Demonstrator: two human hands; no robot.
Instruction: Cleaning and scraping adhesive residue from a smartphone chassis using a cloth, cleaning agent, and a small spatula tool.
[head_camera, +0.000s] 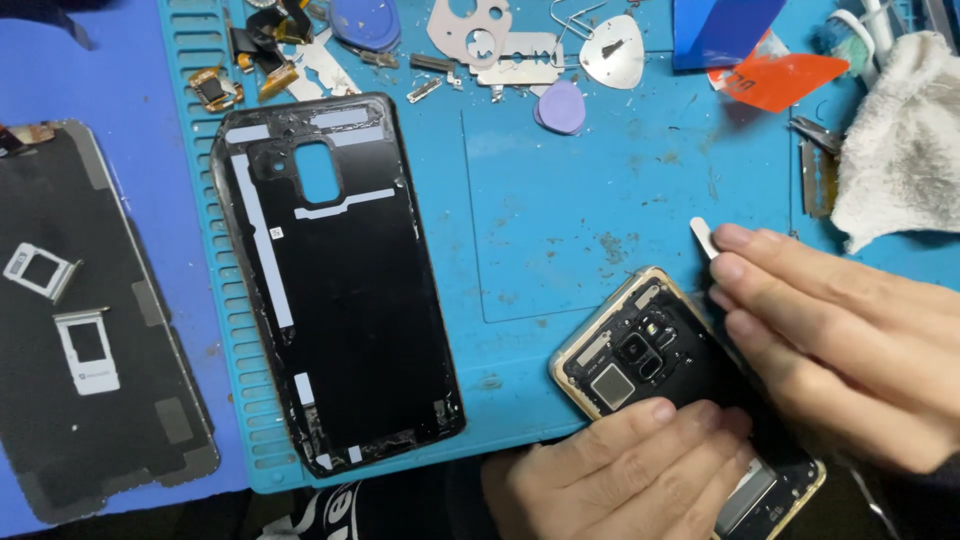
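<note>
A phone (660, 365) with its rear cover already off lies open at the lower right of a blue repair mat (600, 200), pinned under the flat fingers of the left hand (610, 470), while the right hand (840, 340) pinches a small white pry tool (703, 236) beside its edge. The removed back panel (335, 280) rests face down mid-mat, its inner frame still in place, apparently leaving more to open. Picks, metal scraps, a cloth (900, 140) and a separate screen (90, 320) bearing two card trays crowd the bench.
</note>
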